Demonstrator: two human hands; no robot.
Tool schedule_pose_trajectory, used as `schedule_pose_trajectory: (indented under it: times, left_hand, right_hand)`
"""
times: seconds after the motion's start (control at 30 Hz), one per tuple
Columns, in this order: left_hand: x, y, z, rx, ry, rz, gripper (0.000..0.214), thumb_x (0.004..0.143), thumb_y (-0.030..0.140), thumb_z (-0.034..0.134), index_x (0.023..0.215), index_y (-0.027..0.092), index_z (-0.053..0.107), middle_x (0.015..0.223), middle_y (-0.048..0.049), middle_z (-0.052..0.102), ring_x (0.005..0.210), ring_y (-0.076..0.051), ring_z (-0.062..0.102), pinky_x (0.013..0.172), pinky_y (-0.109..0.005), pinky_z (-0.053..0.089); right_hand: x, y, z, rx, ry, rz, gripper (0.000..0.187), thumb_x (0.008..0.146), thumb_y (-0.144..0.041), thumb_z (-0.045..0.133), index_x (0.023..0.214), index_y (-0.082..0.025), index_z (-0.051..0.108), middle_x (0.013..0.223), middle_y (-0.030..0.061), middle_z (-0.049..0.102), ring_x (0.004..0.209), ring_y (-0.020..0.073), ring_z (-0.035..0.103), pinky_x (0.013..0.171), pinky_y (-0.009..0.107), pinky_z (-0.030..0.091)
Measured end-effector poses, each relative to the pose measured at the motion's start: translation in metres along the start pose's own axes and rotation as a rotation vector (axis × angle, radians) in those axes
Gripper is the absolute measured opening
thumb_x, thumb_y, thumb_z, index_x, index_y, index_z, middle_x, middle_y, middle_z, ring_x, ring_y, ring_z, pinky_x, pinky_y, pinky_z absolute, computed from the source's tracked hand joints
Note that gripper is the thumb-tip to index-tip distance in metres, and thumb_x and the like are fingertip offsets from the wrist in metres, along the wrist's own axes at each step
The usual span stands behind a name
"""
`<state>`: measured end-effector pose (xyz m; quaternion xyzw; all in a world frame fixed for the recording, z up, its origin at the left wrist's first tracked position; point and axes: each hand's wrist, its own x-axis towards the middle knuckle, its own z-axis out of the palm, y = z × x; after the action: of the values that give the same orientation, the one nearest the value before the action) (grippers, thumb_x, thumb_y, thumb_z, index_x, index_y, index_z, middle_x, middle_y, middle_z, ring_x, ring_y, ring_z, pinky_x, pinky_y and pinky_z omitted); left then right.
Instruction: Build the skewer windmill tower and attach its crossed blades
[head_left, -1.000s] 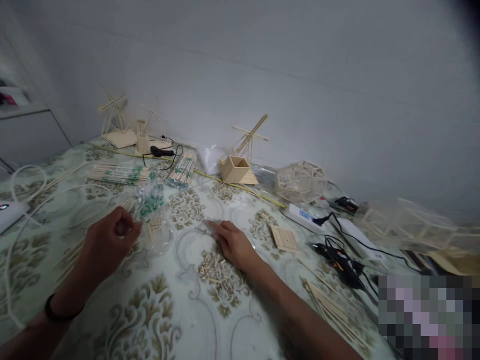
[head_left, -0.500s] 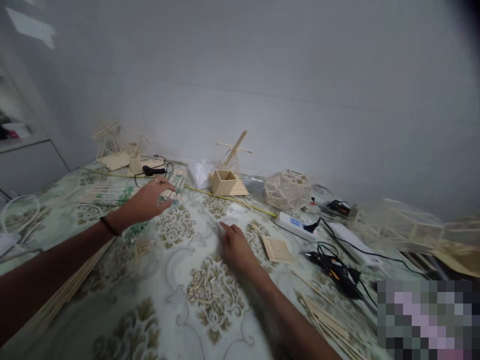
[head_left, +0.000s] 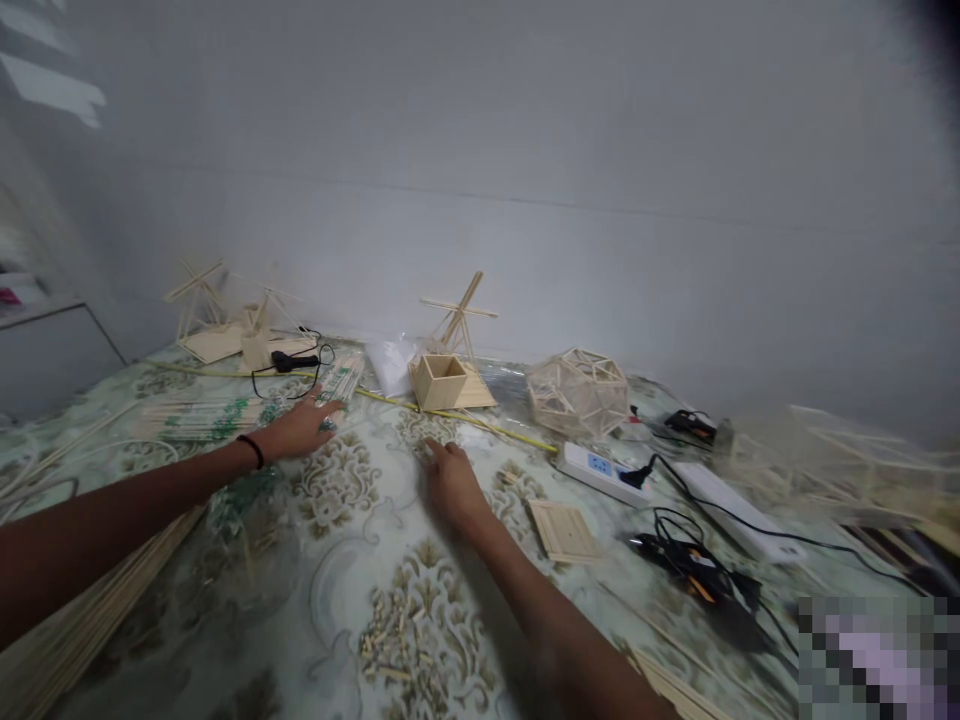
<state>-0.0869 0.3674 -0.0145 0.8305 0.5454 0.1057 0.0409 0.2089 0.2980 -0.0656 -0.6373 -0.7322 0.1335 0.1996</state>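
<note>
My left hand (head_left: 300, 425) reaches out with its fingers apart, beside a plastic-wrapped bundle of thin wooden sticks (head_left: 341, 378). Another wrapped bundle of sticks (head_left: 199, 418) with green print lies left of it. Low over the patterned tablecloth, my right hand (head_left: 456, 490) has its fingers curled in and its index finger forward; whatever is at the fingertips is too blurred to name. Just beyond it stands a small open wooden box (head_left: 441, 382), in front of a stick model with crossed blades (head_left: 461, 315). A flat square wooden panel (head_left: 564, 532) lies right of that hand.
A white power strip (head_left: 604, 472), a black glue gun (head_left: 701, 575) with its cord and a stick-framed polyhedron (head_left: 577, 390) are on the right. Small cut stick pieces (head_left: 397, 635) lie in front. A yellow tape measure (head_left: 487, 428) crosses the back; long sticks (head_left: 105, 620) lie left.
The view has shifted slightly. My left hand has come closer to the wrapped stick bundle, its fingers still apart. My right hand has moved a little toward the wooden box.
</note>
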Motion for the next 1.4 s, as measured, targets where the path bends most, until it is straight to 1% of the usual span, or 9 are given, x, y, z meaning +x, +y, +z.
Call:
schedule_pose_trajectory:
  times: [0.17, 0.33, 0.4, 0.57, 0.7, 0.8, 1.07, 1.23, 1.4]
  left_hand:
    - [-0.001, -0.017, -0.012, -0.083, 0.101, -0.01, 0.048, 0.08, 0.026, 0.053, 0.125, 0.017, 0.066, 0.13, -0.0144, 0.064, 0.133, -0.033, 0.053, 0.114, -0.05, 0.044]
    - [0.001, -0.026, -0.029, -0.202, 0.224, -0.065, 0.051, 0.082, 0.027, 0.043, 0.121, 0.016, 0.074, 0.127, -0.0127, 0.069, 0.128, -0.03, 0.056, 0.111, -0.046, 0.046]
    - [0.0, -0.029, -0.034, -0.256, 0.262, -0.092, 0.048, 0.082, 0.029, 0.042, 0.11, 0.018, 0.079, 0.121, -0.0112, 0.073, 0.123, -0.028, 0.06, 0.108, -0.042, 0.049]
    - [-0.001, -0.032, -0.037, -0.388, 0.375, -0.165, 0.045, 0.085, 0.029, 0.038, 0.097, 0.02, 0.081, 0.114, -0.0107, 0.078, 0.114, -0.027, 0.067, 0.103, -0.04, 0.053]
    - [0.005, -0.031, -0.032, -0.452, 0.408, -0.172, 0.034, 0.081, 0.038, 0.051, 0.086, 0.019, 0.08, 0.103, -0.0126, 0.079, 0.115, -0.03, 0.066, 0.109, -0.042, 0.047]
    - [0.008, -0.033, -0.032, -0.497, 0.425, -0.192, 0.032, 0.074, 0.04, 0.064, 0.093, 0.019, 0.079, 0.11, -0.0113, 0.078, 0.118, -0.03, 0.064, 0.11, -0.041, 0.046]
    - [0.001, -0.034, -0.037, -0.656, 0.427, -0.31, 0.036, 0.077, 0.042, 0.062, 0.101, 0.019, 0.076, 0.116, -0.0079, 0.079, 0.111, -0.028, 0.068, 0.102, -0.037, 0.049]
    - [-0.005, -0.036, -0.046, -0.75, 0.446, -0.36, 0.036, 0.074, 0.042, 0.064, 0.099, 0.02, 0.077, 0.113, -0.0071, 0.079, 0.106, -0.026, 0.069, 0.096, -0.035, 0.051]
    - [-0.009, -0.041, -0.063, -0.807, 0.467, -0.369, 0.034, 0.069, 0.04, 0.067, 0.094, 0.019, 0.078, 0.101, -0.006, 0.079, 0.093, -0.023, 0.069, 0.082, -0.03, 0.053]
  right_hand:
    - [0.041, -0.013, 0.01, -0.023, 0.039, 0.011, 0.053, 0.092, -0.002, 0.048, 0.143, -0.01, 0.059, 0.121, 0.018, 0.066, 0.114, 0.0247, 0.061, 0.104, 0.036, 0.045]
    - [0.077, -0.028, 0.017, -0.03, 0.049, 0.0, 0.032, 0.1, -0.028, 0.062, 0.13, -0.015, 0.064, 0.125, 0.0107, 0.067, 0.112, 0.0238, 0.065, 0.1, 0.046, 0.052]
    - [0.086, -0.034, 0.02, -0.029, 0.054, -0.01, 0.029, 0.1, -0.023, 0.06, 0.128, -0.015, 0.065, 0.123, 0.0113, 0.069, 0.111, 0.0232, 0.067, 0.099, 0.042, 0.052]
    - [0.101, -0.046, 0.025, -0.037, 0.066, -0.041, 0.041, 0.091, -0.004, 0.05, 0.127, -0.01, 0.068, 0.121, 0.0174, 0.073, 0.113, 0.0243, 0.068, 0.099, 0.03, 0.047]
    - [0.108, -0.057, 0.026, -0.058, 0.064, -0.071, 0.044, 0.092, -0.006, 0.049, 0.132, -0.01, 0.067, 0.124, 0.0169, 0.073, 0.113, 0.0241, 0.068, 0.099, 0.03, 0.048]
    - [0.112, -0.065, 0.029, -0.065, 0.066, -0.1, 0.046, 0.095, -0.008, 0.047, 0.137, -0.014, 0.064, 0.131, 0.0149, 0.07, 0.115, 0.0227, 0.067, 0.099, 0.03, 0.048]
    - [0.138, -0.085, 0.048, -0.003, -0.002, -0.272, 0.042, 0.098, -0.013, 0.052, 0.136, -0.02, 0.068, 0.12, 0.0138, 0.073, 0.111, 0.0234, 0.067, 0.098, 0.031, 0.046]
    - [0.132, -0.089, 0.053, 0.085, -0.107, -0.479, 0.039, 0.096, -0.013, 0.059, 0.132, -0.02, 0.071, 0.111, 0.0096, 0.073, 0.105, 0.0191, 0.066, 0.097, 0.027, 0.046]
    - [0.089, -0.073, 0.039, 0.15, -0.194, -0.597, 0.04, 0.093, -0.011, 0.064, 0.129, -0.024, 0.073, 0.104, 0.006, 0.071, 0.094, 0.0157, 0.066, 0.091, 0.026, 0.048]
